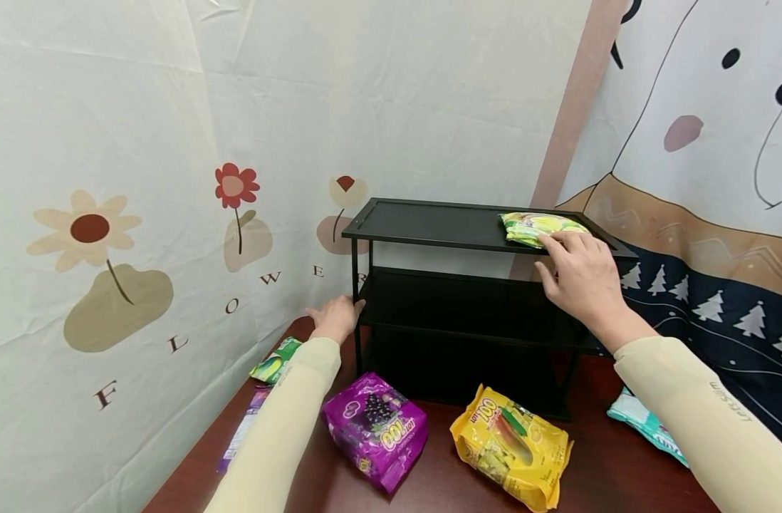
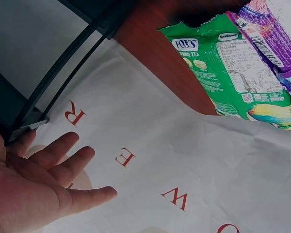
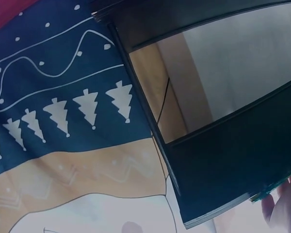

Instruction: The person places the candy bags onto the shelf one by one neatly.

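A black three-level shelf rack (image 1: 439, 222) stands on the dark red table. My left hand (image 1: 335, 318) is at the rack's left post; in the left wrist view that hand (image 2: 43, 184) has its fingers spread and reaches the black frame (image 2: 63, 73). On the top level, near the right end, lies a green and yellow snack packet (image 1: 525, 226). The fingertips of my right hand (image 1: 586, 278) rest on its front, with the thumb held apart below. Only a sliver of that hand (image 3: 283, 208) shows in the right wrist view.
A purple grape-candy bag (image 1: 377, 427) and a yellow candy bag (image 1: 513, 449) lie before the rack. A green packet (image 2: 252, 63) and a purple packet (image 2: 276, 39) lie at the left table edge, a teal packet (image 1: 647, 426) at right. Printed cloth (image 1: 173, 85) hangs behind.
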`<state>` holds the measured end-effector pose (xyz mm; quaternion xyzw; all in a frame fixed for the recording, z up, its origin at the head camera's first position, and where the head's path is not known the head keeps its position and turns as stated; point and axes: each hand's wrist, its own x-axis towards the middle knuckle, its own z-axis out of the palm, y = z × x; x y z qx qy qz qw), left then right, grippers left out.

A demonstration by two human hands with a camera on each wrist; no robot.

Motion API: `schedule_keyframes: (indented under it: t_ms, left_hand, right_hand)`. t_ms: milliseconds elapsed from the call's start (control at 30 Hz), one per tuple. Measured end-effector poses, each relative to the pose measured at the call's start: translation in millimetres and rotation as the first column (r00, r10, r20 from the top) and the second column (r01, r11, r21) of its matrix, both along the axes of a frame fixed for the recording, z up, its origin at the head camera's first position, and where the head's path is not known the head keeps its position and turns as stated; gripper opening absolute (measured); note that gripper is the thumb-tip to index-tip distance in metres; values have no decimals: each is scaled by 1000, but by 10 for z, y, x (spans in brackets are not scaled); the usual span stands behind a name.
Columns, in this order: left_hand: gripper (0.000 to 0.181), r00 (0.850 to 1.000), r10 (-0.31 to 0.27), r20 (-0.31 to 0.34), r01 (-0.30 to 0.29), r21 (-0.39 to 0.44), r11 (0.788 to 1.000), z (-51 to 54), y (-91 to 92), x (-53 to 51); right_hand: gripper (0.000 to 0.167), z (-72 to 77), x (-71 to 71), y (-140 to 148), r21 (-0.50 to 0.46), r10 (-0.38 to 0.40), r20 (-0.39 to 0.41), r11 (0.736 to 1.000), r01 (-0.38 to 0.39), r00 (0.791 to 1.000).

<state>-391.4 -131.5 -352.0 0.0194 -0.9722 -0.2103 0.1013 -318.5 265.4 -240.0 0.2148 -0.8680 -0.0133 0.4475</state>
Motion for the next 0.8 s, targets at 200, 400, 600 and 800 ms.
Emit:
schedule_keyframes:
  t_ms: [200,400,600,800]
  left_hand:
    - [43,1000,-4,-2,4,0,1000,3,1,7]
    - [44,1000,-3,1,3,2,1000,-13,-2,-2]
    - [45,1000,-4,3,4,6,1000,-8,3,0]
    - [44,1000,8,1,-8,5,1000,-17,-1,-14]
  right_hand:
    - [57,-1,2,-24,41,-35,71,999,32,997]
    - [52,-75,-25,-4,12,20,-53,1000,-20,998]
    - [48,-137,-46,22,9,59,-140,998,-59,988]
    - [51,-120,-45,10,26,30,-82,999,-28,996]
